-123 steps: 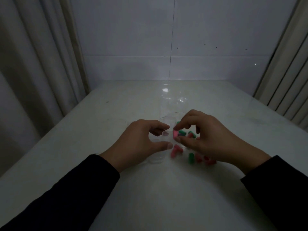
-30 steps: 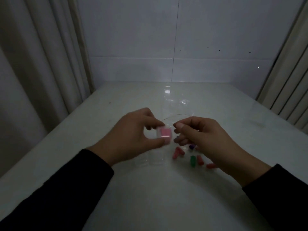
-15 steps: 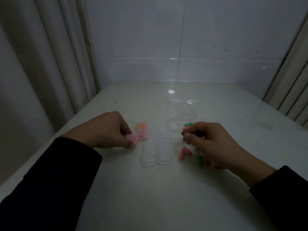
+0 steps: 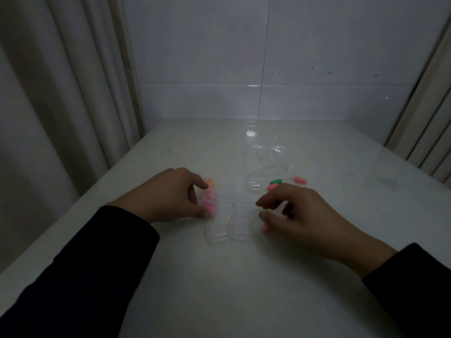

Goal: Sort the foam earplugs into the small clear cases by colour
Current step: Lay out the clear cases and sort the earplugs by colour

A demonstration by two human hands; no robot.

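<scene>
Several small clear cases lie in a cluster mid-table. An orange-filled case (image 4: pixel 209 182) and a pink-filled case (image 4: pixel 208 194) sit at its left edge. My left hand (image 4: pixel 175 196) pinches another case of pink earplugs (image 4: pixel 210 206) just in front of them, down on the table, thumb at its near side. Empty cases (image 4: pixel 240 228) lie to the right. My right hand (image 4: pixel 300 215) hovers with loosely curled fingers, holding nothing, over the loose earplugs. One pink earplug (image 4: pixel 264 228) peeks from under its thumb. A green earplug (image 4: pixel 276 181) and a pink earplug (image 4: pixel 300 179) lie beyond it.
The white table (image 4: pixel 244 289) meets a tiled wall at the back. A crumpled clear plastic wrapper (image 4: pixel 268 157) lies behind the cases. Curtains hang along the left side (image 4: pixel 61 93) and at the right edge (image 4: pixel 427 106).
My left hand carried the pink-filled case left and down to the table, then slid it right against the other filled cases. My right hand let its fingers spread and moved slightly left.
</scene>
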